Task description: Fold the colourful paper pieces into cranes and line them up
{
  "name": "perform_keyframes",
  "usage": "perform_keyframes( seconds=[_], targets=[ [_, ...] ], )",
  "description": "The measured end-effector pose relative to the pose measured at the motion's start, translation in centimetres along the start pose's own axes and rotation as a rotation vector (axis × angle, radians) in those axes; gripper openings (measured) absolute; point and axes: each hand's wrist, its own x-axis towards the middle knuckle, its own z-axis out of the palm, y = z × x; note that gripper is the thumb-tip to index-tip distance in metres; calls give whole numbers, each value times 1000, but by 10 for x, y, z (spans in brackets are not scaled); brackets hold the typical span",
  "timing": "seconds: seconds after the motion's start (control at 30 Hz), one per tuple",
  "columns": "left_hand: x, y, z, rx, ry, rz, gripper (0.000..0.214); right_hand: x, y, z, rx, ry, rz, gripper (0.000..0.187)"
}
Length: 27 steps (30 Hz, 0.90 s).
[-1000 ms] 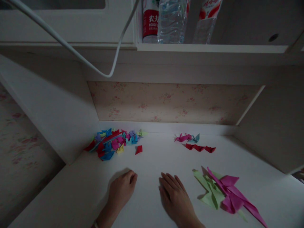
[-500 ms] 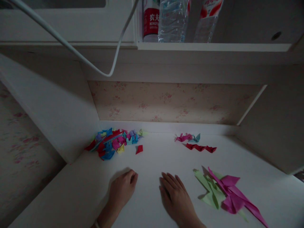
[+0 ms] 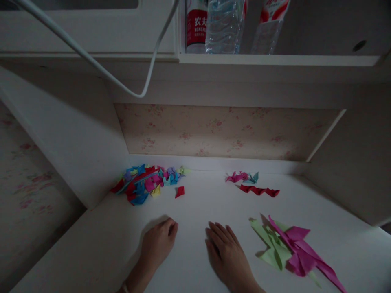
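Note:
My left hand (image 3: 159, 242) rests on the white desk (image 3: 192, 260) as a loose fist, thumb against the curled fingers, with nothing showing in it. Palm down to its right lies my right hand (image 3: 227, 252), fingers stretched out and holding nothing. Nearest to the right hand are a large light green folded-paper piece (image 3: 273, 248) and a magenta one (image 3: 301, 250) lying partly over it. Beyond the left hand sits a small red folded paper (image 3: 180, 191), beside a heap of colourful folded papers (image 3: 143, 183).
Toward the back right lie a red zigzag paper strip (image 3: 259, 190), a small pink folded paper (image 3: 237, 177) and a teal one (image 3: 253, 178). Overhead, a shelf (image 3: 275, 60) holds plastic bottles (image 3: 224, 28). A white cable (image 3: 122, 86) hangs in front. Side panels (image 3: 64, 134) flank the desk.
Both hands keep their pose and place on the desk. The camera view has shifted very slightly; no paper piece has been moved.

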Motion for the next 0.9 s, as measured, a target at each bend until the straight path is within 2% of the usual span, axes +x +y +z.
perform_keyframes(
  seconds=[0.67, 0.8, 0.9],
  targets=[
    [0, 0, 1, -6, -8, -2, 23, 0, -4, -1, -25, -29, 13, 36],
    [0, 0, 0, 0, -24, -14, 25, 12, 5, -24, 33, -89, 35, 37],
    [1, 0, -1, -4, -28, -7, 25, 38, 36, -55, -2, -41, 168, 35]
  ],
)
